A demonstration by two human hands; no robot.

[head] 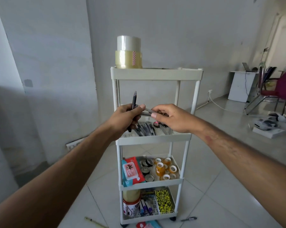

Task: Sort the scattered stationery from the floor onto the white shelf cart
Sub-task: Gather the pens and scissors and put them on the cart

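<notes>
Matt white plastic shelf cart (156, 74), glossy clear tape rolls (128, 54) (the lower one yellowish), glossy pale floor tiles (221, 170), shiny plastic wipes pack (132, 171), smooth dark plastic pen (133, 100)

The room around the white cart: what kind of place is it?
Probably a sparsely furnished office or workroom: bare grey walls, a glossy tiled floor, and a white desk holding a laptop, with chairs in the far corner.

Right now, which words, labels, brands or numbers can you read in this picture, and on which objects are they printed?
No text can be read with certainty.
Red wipes pack, third shelf: cartoon face and small print, too blurred to read.
White and red container, bottom shelf: large letters, partly hidden, unreadable.
Tape roll on the cart top: red-and-white patterned strip, no legible words.
Orange-capped bottles: labels too small.
</notes>
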